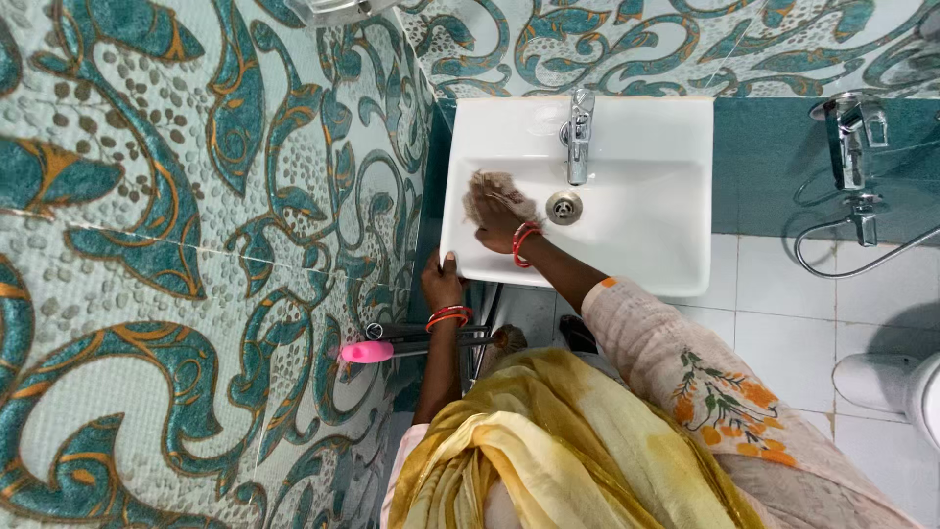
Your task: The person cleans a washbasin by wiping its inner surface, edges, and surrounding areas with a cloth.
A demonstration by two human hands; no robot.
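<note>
My right hand [497,217] presses a light, crumpled scrubbing pad [492,183] against the inside of a white wash basin [646,257], left of the drain [564,207]. My left hand [442,281] grips the basin's near left corner rim. Both wrists wear red bangles. A chrome tap [579,134] stands at the basin's back edge, just right of the pad.
A patterned teal tiled wall fills the left. A pink-handled brush [368,352] and dark rods hang by the wall below the basin. A chrome wall tap with hose [854,147] is on the right, and a white toilet [896,387] sits at the lower right.
</note>
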